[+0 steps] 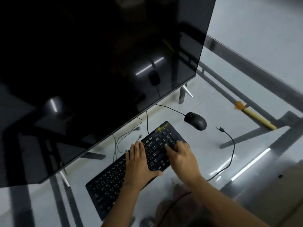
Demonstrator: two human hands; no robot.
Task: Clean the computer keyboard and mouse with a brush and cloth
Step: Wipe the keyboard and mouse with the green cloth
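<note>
**Keyboard, with both hands on it**

We log a black keyboard (118, 176) lying slantwise on the glass table (205, 154), just in front of the dark monitor (98, 71). Left hand (137, 163) grips the keyboard's middle, fingers flat across the keys, thumb hooked under the near edge. Right hand (180, 154) presses its fingertips on the number pad. Mouse (196, 120) sits beyond the keyboard's right end, apart from it.

Glossy black screen of the monitor (98, 63) mirroring the lights, clear glass desk (205, 161) gleaming with reflections over matt grey metal bars, matt black plastic keyboard (111, 182), matt black plastic mouse (196, 120) showing a soft sheen
</note>
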